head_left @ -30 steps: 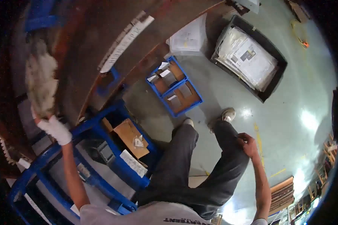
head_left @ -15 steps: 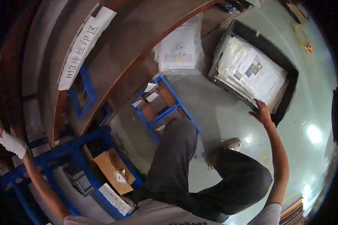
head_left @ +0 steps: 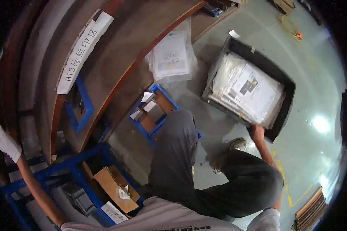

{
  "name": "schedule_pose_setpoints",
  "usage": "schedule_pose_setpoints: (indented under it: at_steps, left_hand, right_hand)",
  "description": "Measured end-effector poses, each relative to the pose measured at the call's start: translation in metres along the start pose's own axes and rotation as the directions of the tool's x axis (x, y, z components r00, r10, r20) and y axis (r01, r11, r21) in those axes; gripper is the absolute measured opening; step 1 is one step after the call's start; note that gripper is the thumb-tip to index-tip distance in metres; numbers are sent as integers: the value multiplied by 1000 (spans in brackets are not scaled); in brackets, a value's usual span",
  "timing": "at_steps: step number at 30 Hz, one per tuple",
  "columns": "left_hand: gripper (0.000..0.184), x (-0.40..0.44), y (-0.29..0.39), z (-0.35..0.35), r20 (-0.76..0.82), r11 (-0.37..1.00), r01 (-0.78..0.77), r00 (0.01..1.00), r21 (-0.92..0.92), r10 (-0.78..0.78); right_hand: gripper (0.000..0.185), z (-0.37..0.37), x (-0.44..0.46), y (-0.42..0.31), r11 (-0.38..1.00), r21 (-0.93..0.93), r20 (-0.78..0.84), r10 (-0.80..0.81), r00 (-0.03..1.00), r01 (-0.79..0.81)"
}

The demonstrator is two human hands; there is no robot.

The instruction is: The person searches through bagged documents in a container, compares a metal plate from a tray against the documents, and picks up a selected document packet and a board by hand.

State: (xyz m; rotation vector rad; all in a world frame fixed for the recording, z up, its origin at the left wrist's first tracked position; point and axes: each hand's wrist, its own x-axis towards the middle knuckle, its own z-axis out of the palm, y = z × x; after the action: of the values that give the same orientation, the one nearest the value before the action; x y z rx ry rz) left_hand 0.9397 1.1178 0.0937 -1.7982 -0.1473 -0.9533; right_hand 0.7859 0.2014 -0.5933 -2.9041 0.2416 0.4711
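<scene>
My right hand [head_left: 257, 133] is closed on the near rim of a black plastic bin [head_left: 287, 86] on the floor. Inside the bin lies a stack of printed sheets in clear plastic sleeves [head_left: 254, 90]. My left hand [head_left: 7, 144], in a white glove with bare fingertips, reaches to the far left against the dark shelving. Its fingers are partly lost in the dark edge of the view, so their grip is unclear.
Curved-looking brown shelves [head_left: 115, 73] carry a white label [head_left: 83, 52]. More sleeved sheets [head_left: 171, 57] lie by the shelf foot. A blue crate [head_left: 167, 94] with dividers stands before my knee. A blue frame [head_left: 71, 163] at lower left holds an open cardboard box [head_left: 108, 184].
My right hand has gone from spread fingers at the bin's rim to a closed grip on it. The bin sits lower and further left in view; the whole view has shifted too.
</scene>
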Motion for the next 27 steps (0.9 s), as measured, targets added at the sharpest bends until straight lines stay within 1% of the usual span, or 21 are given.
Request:
schedule_pose_setpoints:
  at_steps: [2, 3, 4, 6, 8, 10, 11, 12, 14, 15, 16, 18, 19, 20, 21, 22, 23, 24, 25, 26, 27]
  left_hand:
    - [42, 1, -8, 29, 58, 990, 49, 997, -133, -41]
    - [42, 12, 24, 5, 89, 978, 80, 994, -192, -64]
    - [43, 10, 13, 17, 113, 961, 114, 990, -254, -88]
    - [43, 11, 19, 25, 153, 911, 185, 979, -369, -137]
    - [44, 26, 70, -30, 167, 843, 246, 968, -479, -188]
    - [44, 30, 87, -50, 171, 754, 291, 957, -589, -236]
    - [45, 26, 76, -37, 180, 705, 308, 951, -639, -252]
    - [45, 31, 87, -52, 171, 706, 305, 951, -639, -256]
    - [47, 38, 111, -75, 109, 654, 294, 945, -697, -308]
    - [49, 39, 112, -75, 136, 655, 308, 944, -690, -300]
    - [49, 42, 117, -73, 134, 653, 303, 946, -694, -296]
    - [50, 38, 120, -71, 88, 685, 279, 950, -673, -301]
    - [50, 40, 141, -96, 92, 594, 255, 952, -763, -291]
    - [51, 41, 177, -137, 88, 562, 213, 967, -799, -241]
    - [53, 25, 196, -145, 206, 421, 244, 969, -874, -135]
    - [57, 16, 223, -168, 163, 318, 136, 985, -938, 58]
    - [60, 8, 238, -170, 165, 251, 99, 952, -963, 257]
    - [64, 21, 258, -185, 142, 380, -29, 899, -925, 415]
    - [64, 30, 282, -191, 170, 410, -20, 890, -912, 422]
    - [63, 33, 305, -183, 185, 375, 35, 909, -926, 372]
    - [63, 37, 323, -165, 137, 362, 5, 930, -932, 341]
  right_hand:
    - [21, -43, -12, -19, 987, 155, -57, -35, 998, 43]
    - [20, -57, -9, -24, 996, 84, 38, 17, 999, -20]
    - [20, -54, -8, -20, 995, 91, 74, 29, 997, -35]
    - [22, -23, -5, 9, 997, 76, 37, 26, 999, -29]
    - [23, -51, 0, -7, 995, 90, 67, 45, 997, -51]
    - [23, -59, -2, -14, 990, 114, 90, 74, 993, -84]
    - [30, -58, 0, -13, 995, 84, 132, 42, 990, -53]
    - [38, -61, 4, -16, 998, 57, 172, 9, 985, -19]
    - [37, -76, 9, -22, 996, 87, 193, -43, 980, 26]
    - [37, -80, 9, -21, 991, 109, 226, -95, 970, 72]
    - [37, -79, 11, -19, 992, 112, 228, -90, 970, 65]
    - [40, -75, 16, -17, 978, 113, 185, -195, 963, 176]
    - [40, -78, 14, -20, 977, 118, 189, -200, 961, 180]
    - [41, -87, 13, -26, 981, 127, 198, -171, 965, 148]
    - [41, -91, 12, -29, 984, 135, 205, -139, 969, 113]
    - [41, -80, 13, -22, 984, 139, 204, -139, 969, 112]
    - [40, -65, 13, -9, 974, 177, 175, -170, 970, 139]
    - [39, -55, 17, 0, 962, 211, 139, -203, 969, 172]
    - [39, -58, 18, -2, 961, 209, 145, -213, 966, 180]
    - [38, -61, 16, -3, 958, 220, 141, -216, 966, 182]
    - [37, -65, 16, -6, 955, 232, 136, -219, 966, 184]
